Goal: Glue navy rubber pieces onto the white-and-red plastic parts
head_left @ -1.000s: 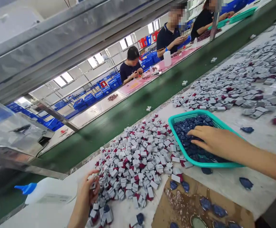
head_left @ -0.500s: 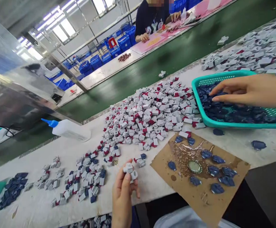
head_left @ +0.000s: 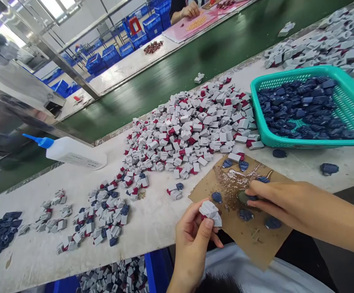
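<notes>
Between the thumb and fingers of my left hand (head_left: 192, 240) is a light grey plastic piece (head_left: 210, 211), with a bit of dark red showing near it. My right hand (head_left: 289, 203) pinches a small dark blue piece (head_left: 252, 198), mostly covered by the fingers. Its fingertips are at a round, shallow cap (head_left: 242, 197) on a sheet of brown cardboard (head_left: 256, 250); whether the piece touches the cap I cannot tell. Wet, shiny liquid spreads over the cardboard around the cap. Several dark blue pieces (head_left: 246, 215) lie about on the sheet.
A large heap of grey and red pieces (head_left: 183, 130) covers the table's middle. Right of it stands a green basket (head_left: 314, 140) of dark blue pieces. A white squeeze bottle (head_left: 76, 152) lies at left. Beyond runs a green conveyor belt (head_left: 164, 69); a co-worker's hand (head_left: 191, 10) is across it.
My right hand has left the green basket and come down to the cardboard, now pinching a dark blue piece. My left hand has moved right, towards the cardboard, still holding the grey piece.
</notes>
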Demonstrator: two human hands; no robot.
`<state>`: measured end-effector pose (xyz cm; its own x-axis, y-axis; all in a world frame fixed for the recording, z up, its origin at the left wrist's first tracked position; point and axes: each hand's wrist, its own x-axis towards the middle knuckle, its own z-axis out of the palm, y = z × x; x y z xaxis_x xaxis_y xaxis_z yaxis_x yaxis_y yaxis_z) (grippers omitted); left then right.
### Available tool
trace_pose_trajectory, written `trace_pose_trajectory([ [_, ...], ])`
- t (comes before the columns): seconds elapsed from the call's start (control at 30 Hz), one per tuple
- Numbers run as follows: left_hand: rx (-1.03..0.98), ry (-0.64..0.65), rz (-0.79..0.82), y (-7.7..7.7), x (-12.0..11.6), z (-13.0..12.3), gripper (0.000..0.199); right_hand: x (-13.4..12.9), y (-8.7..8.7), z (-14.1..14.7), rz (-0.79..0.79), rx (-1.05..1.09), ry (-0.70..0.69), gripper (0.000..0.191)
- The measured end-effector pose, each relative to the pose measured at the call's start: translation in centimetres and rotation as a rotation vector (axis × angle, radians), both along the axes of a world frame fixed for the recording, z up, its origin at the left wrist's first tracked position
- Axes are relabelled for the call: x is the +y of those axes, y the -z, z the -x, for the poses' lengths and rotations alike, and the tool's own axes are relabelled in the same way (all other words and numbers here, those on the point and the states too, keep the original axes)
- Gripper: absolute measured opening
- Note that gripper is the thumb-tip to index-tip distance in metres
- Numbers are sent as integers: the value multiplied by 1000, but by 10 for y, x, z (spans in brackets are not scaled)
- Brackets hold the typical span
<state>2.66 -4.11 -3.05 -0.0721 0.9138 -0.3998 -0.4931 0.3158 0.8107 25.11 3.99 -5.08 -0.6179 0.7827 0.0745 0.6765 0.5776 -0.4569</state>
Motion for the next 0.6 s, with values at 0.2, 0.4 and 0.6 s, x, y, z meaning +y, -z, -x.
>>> trace_pose_trajectory([
  [0.2, 6, -122, 37, -3, -5, 4, 33, 5, 2, -1, -48, 40, -161, 29],
  [0.4, 15, -208, 53, -8, -4, 9, 32, 5, 1, -3, -57, 55, -143, 24],
  [0.6, -50, -229, 47, -10, -2, 1, 31, 11, -10, -1, -77, 52, -212, 23],
])
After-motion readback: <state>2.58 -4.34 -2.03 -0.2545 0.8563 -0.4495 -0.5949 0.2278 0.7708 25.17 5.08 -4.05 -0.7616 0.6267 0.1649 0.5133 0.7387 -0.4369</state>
